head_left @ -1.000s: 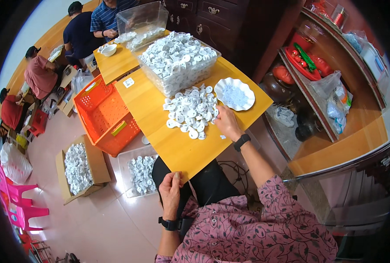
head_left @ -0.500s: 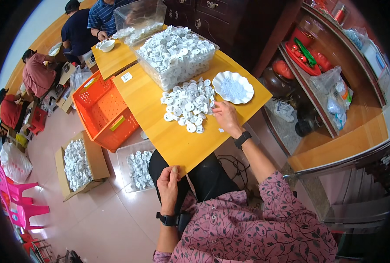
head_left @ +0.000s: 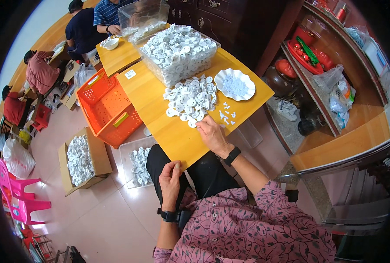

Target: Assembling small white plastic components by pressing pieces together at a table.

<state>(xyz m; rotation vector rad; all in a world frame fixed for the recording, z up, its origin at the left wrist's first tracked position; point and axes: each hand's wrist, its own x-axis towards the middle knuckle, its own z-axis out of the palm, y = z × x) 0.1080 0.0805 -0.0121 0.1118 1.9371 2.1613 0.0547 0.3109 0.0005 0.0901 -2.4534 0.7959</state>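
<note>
The right hand lies palm-down on the table, fingers spread slightly and resting at the near edge of the pile of white caps; whether a cap is pinched under the fingertips cannot be told. The left hand is held below the table's near edge, above the lap, fingers curled together; whether it holds anything cannot be told.

Small white pieces lie loose just right of the pile, between the right hand and the scalloped white dish near the table's right corner. Behind the pile stands a clear bin heaped with caps, reaching to the far edge. The left half of the tabletop is bare wood, down to the near edge.

Left of the table, on the floor: an orange crate, a clear tray of caps and a cardboard box of caps. Open floor lies near the box
</note>
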